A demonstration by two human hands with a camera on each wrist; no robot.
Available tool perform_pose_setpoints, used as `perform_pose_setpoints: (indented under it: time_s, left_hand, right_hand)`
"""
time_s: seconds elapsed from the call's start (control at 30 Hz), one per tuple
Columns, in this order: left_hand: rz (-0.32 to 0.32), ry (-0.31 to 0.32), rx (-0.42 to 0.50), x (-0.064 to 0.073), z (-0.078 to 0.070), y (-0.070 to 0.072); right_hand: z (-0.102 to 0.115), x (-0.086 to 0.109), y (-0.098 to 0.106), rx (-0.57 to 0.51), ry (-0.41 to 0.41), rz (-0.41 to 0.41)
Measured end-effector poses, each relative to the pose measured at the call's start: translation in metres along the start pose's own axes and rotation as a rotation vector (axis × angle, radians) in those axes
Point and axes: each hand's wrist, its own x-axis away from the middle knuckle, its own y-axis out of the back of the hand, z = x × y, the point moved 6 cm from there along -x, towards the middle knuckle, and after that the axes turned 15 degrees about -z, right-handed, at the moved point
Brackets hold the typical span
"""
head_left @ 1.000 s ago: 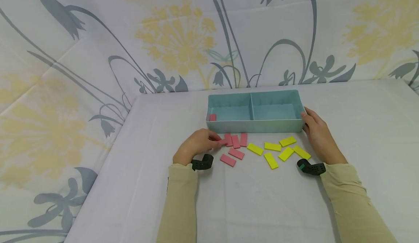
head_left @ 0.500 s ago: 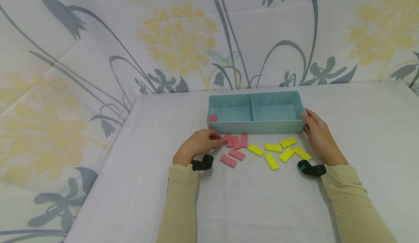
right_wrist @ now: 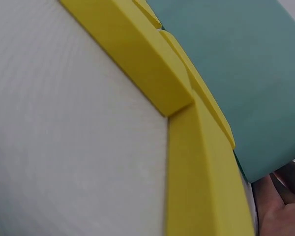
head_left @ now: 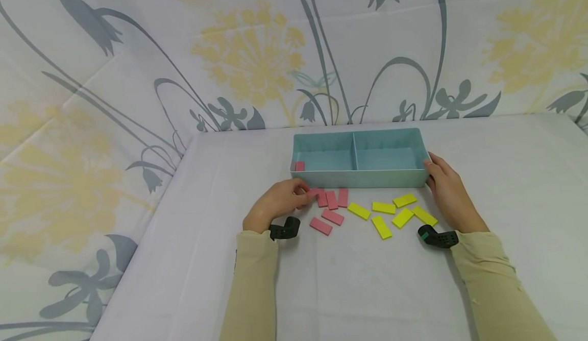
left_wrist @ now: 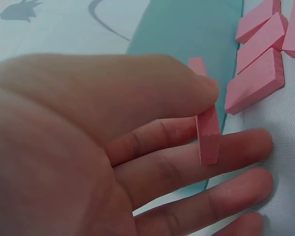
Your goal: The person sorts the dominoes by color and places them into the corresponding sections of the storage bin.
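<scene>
The left hand [head_left: 277, 198] has just edged up toward the box [head_left: 358, 179] near the far edge of the table [head_left: 358, 290], bringing a pink block [left_wrist: 209, 140], pinched between thumb and fingers, slightly closer; the right hand [head_left: 449, 194] grips the box's right end.

In the head view a white sheet [head_left: 358, 290], faintly creased, spreads at six o'clock. A printed backdrop [head_left: 165, 4] meets its edge, running from eight o'clock round to nearly three. On it, yellow blooms [head_left: 252, 57] sit at nine, eleven and two; grey bells [head_left: 87, 19] hang at ten and one, the latter cut by the top edge. A grey leaf cluster [head_left: 87, 282] shows at eight.
</scene>
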Motion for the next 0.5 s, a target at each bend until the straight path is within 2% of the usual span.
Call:
perform_pose_setpoints:
  time_s: [0.27,0.5]
  left_hand:
    - [-0.051,0.004,0.039,-0.0018,-0.0017,0.0050]
    - [-0.062,-0.020,0.084,-0.0007,-0.0048,0.0067]
  right_hand:
    - [0.0011,-0.0012,0.0002,-0.020,0.002,0.001]
    - [-0.0001,-0.0011,0.0000,-0.029,0.008,0.002]
